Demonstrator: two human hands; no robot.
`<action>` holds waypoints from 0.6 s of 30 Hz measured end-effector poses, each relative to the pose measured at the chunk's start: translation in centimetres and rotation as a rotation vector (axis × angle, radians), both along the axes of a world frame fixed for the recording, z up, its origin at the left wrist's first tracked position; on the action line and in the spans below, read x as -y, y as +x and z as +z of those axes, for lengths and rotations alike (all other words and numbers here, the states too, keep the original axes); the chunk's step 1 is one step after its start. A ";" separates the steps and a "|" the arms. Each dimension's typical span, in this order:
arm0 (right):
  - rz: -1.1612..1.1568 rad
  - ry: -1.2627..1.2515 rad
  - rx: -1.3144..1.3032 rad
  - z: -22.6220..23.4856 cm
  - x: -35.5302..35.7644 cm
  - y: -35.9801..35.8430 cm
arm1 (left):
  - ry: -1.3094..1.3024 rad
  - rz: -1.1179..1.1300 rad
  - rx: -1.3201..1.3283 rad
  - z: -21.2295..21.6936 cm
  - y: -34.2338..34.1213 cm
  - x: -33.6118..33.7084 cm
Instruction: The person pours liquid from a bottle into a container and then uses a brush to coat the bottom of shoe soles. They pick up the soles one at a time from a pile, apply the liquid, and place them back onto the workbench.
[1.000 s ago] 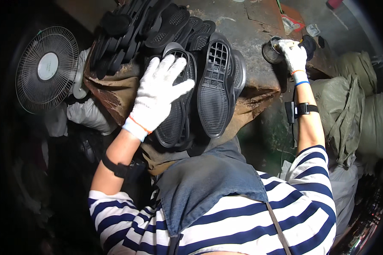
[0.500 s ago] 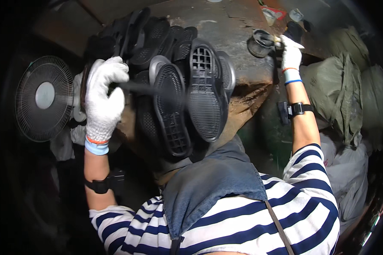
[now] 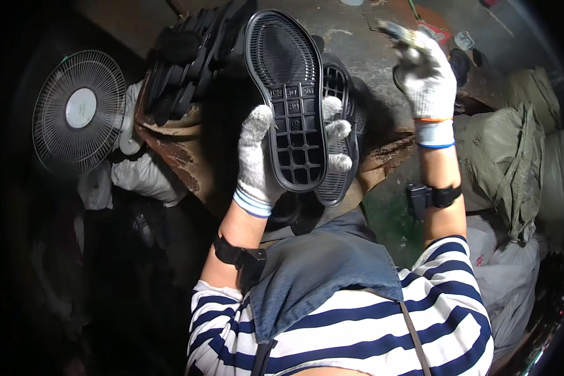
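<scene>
Left hand, half-closed, grips a black sole; right hand pinches a brush near bulging green sacks, contents hidden

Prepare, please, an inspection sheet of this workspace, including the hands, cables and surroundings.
Surface: worn, stained grey tabletop.
Job's things: black ridged shoe sole, held up; more black shoe soles heaped at left.
Clutter: red-and-white packet beyond the right hand.
Hands: white-gloved left hand grips the held sole; white-gloved right hand holds what seems a slim brush.
Cables: nothing seen.
Surroundings: round wire-guarded fan at left; bulging olive sacks at right.
</scene>
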State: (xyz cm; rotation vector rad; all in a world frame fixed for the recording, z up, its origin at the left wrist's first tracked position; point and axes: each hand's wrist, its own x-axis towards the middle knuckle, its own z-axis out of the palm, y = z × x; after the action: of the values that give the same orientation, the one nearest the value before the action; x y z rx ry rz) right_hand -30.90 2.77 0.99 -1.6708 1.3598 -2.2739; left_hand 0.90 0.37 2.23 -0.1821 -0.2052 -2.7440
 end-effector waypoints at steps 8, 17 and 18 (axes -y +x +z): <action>-0.438 0.215 -0.642 2.1 1.4 2.8 | 0.176 -0.182 0.168 -2.1 0.7 -0.3; -0.105 0.470 -0.335 4.1 -3.2 9.6 | 0.057 -0.285 0.297 -2.3 0.9 -0.2; -0.106 0.469 -0.336 4.3 -3.9 9.9 | 0.150 -0.259 0.161 -3.0 0.3 -0.3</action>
State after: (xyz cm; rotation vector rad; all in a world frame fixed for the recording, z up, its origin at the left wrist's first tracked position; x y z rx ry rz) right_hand -21.02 6.64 5.29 -1.8851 1.9015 -1.5735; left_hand 1.22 0.63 -0.72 0.0577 -0.0178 -3.0190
